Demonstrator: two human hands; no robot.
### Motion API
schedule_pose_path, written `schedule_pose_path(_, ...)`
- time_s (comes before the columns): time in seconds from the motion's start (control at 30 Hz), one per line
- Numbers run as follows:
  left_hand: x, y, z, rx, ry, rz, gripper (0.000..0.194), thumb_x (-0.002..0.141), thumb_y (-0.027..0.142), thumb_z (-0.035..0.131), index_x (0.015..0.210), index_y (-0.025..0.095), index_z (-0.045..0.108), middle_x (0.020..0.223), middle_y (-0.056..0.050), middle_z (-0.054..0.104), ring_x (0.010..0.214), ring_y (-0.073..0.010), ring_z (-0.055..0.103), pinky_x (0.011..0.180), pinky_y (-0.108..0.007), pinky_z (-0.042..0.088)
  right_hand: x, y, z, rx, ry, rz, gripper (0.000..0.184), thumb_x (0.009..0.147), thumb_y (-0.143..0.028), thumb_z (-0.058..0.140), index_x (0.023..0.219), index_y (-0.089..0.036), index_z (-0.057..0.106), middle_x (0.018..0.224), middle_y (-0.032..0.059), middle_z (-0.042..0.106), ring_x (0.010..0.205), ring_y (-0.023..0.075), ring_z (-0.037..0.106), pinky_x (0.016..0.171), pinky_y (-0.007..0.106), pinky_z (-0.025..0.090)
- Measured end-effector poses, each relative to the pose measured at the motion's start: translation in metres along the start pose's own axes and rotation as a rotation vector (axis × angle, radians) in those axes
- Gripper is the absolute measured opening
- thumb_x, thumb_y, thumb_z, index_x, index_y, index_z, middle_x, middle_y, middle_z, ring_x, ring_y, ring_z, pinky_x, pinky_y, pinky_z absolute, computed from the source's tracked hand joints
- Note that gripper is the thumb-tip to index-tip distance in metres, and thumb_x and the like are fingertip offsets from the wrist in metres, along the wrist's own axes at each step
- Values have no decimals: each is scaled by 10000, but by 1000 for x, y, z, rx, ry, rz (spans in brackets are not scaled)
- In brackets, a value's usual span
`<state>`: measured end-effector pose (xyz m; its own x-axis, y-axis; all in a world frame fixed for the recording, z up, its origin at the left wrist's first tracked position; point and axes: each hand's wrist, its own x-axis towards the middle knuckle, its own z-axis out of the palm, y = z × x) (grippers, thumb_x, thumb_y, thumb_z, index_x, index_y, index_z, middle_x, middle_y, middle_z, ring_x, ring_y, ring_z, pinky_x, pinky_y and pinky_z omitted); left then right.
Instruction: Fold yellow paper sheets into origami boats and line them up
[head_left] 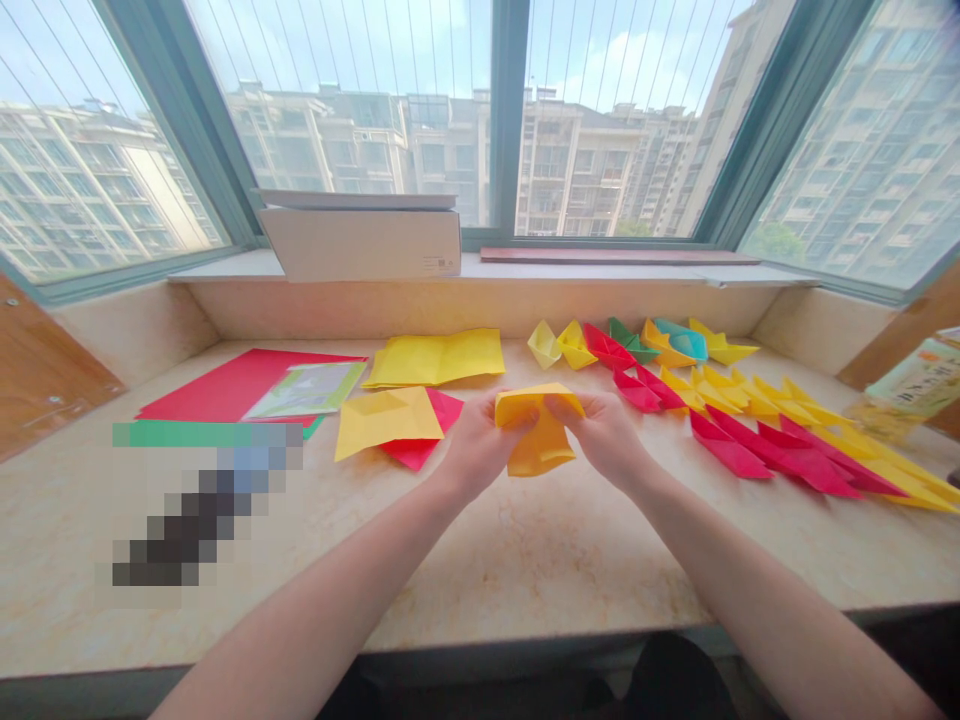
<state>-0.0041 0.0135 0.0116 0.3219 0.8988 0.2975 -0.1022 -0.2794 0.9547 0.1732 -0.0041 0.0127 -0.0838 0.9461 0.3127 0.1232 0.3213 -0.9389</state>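
Note:
Between my two hands is a partly folded piece of yellow-orange paper (541, 447), raised above the counter. My left hand (484, 445) pinches its left side, and my right hand (606, 430) grips its upper right corner, thumbs on the near face. Just left of my left hand lie a flat yellow sheet (390, 422) and a red sheet (416, 452) partly under it. Behind them rests a stack of yellow paper (439, 358). To the right of my right hand stand several folded paper boats, among them red ones (731, 447) and yellow ones (709, 388).
Red sheets (217, 385) and a clear packet with a green edge (307, 388) lie at the left; a blurred patch covers something nearer. A white box (367, 240) stands on the window ledge (600, 268). At the far right is a printed package (911, 385).

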Motion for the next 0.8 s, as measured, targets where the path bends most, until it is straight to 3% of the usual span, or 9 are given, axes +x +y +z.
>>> schedule_pose_path(0.17,1,-2,-1,-161,-52,-96,258,741,301,774,916,160,647,798,2,673,714,-144,637,652,-238,493,3,2,1,79,115,-52,389,783,-447,747,1101,-224,713,995,62,751,887,217,693,740,312,563)
schedule_pose_path(0.47,1,3,2,-252,-34,-121,365,846,383,660,1136,163,627,1044,-86,714,923,-221,688,830,-360,547,5,10,0,135,157,-104,263,780,-266,667,1035,-230,716,1008,61,744,901,220,694,729,322,570)
schedule_pose_path(0.6,4,2,2,-236,9,-121,353,826,312,687,1132,147,626,999,-81,728,876,-207,700,830,-366,559,5,9,-1,162,176,-61,270,757,-207,612,1007,-229,713,961,42,738,835,198,686,650,278,541)
schedule_pose_path(0.8,6,-4,1,-259,-63,-53,355,843,186,622,1196,203,585,969,-40,733,857,-168,696,838,-333,552,5,7,-1,253,217,6,239,742,-196,575,940,-232,704,830,-1,699,650,146,619,555,239,463)
